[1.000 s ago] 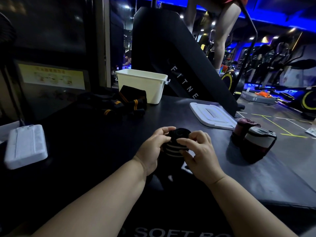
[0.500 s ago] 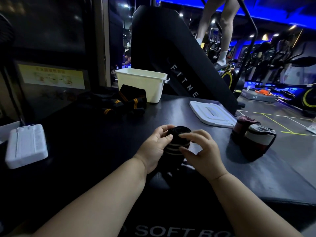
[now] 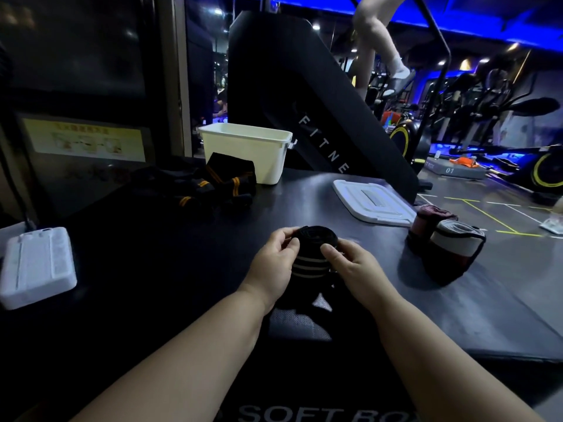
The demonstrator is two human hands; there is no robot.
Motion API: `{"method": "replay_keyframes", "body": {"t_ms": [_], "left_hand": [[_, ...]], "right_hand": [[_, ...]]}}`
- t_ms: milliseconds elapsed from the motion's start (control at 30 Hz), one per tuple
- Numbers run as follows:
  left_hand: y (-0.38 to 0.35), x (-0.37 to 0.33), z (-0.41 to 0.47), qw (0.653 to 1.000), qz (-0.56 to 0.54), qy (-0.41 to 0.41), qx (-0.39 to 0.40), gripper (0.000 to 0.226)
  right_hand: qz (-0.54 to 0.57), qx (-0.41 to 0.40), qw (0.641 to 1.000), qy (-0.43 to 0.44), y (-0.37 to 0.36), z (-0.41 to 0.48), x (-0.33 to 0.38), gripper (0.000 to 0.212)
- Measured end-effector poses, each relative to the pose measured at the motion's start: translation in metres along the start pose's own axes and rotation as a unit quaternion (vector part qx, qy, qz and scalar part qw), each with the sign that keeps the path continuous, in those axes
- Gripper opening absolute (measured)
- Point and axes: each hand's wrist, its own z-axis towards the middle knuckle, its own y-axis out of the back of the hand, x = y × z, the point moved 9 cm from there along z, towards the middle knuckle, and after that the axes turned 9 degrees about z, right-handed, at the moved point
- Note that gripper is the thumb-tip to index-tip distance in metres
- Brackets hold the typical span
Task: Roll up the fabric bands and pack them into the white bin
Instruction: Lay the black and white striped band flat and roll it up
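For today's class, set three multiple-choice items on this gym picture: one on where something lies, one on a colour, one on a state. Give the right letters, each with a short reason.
1. Where is the pile of unrolled bands?
A. inside the bin
B. on the black mat, in front of and left of the white bin
C. on the floor

2. What colour are the stripes on the band roll held in both hands?
A. pale, whitish
B. blue
C. green

3. What is the state of the white bin?
A. shut with its lid
B. tipped on its side
C. upright and open, its lid off

Answers:
1 B: the pile lies on the mat against the bin's front left corner.
2 A: pale stripes show between the left hand and right hand.
3 C: the lid lies flat on the mat to the bin's right.
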Motion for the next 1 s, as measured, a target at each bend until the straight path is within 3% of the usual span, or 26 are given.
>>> {"method": "replay_keyframes", "body": {"t_ms": [67, 133, 233, 400, 500, 667, 867, 1000], "left_hand": [[0.012, -0.008, -0.001, 0.988, 0.130, -0.032, -0.072, 0.024], [0.017, -0.014, -0.004, 0.977, 0.179, -0.040, -0.105, 0.032], [0.014, -0.008, -0.004, 0.983, 0.163, -0.010, -0.081, 0.038], [0.013, -0.009, -0.003, 0.993, 0.102, -0.018, -0.061, 0.036], [0.014, -0.004, 0.001, 0.998, 0.029, -0.013, -0.061, 0.034], [0.018, 0.001, 0.000, 0.997, 0.023, -0.001, -0.079, 0.010], [0.016, -0.002, -0.001, 0.997, 0.027, -0.016, -0.068, 0.011], [0.012, 0.000, -0.002, 0.999, -0.004, -0.010, -0.031, 0.031]], "right_hand": [[-0.029, 0.000, 1.000, -0.003, -0.001, 0.001, -0.002, 0.018], [-0.054, -0.017, 0.998, 0.008, 0.002, 0.002, -0.002, 0.019], [-0.027, -0.042, 0.999, -0.007, 0.004, -0.001, -0.005, 0.002], [0.001, -0.029, 1.000, 0.012, 0.002, -0.007, 0.000, 0.031], [0.006, -0.015, 0.998, 0.055, -0.002, -0.009, 0.011, 0.017], [-0.061, -0.060, 0.992, 0.093, 0.001, -0.009, 0.019, 0.015], [0.043, -0.092, 0.993, 0.053, 0.010, -0.007, -0.001, 0.048], [0.026, -0.121, 0.988, 0.093, 0.015, -0.008, 0.005, 0.068]]}}
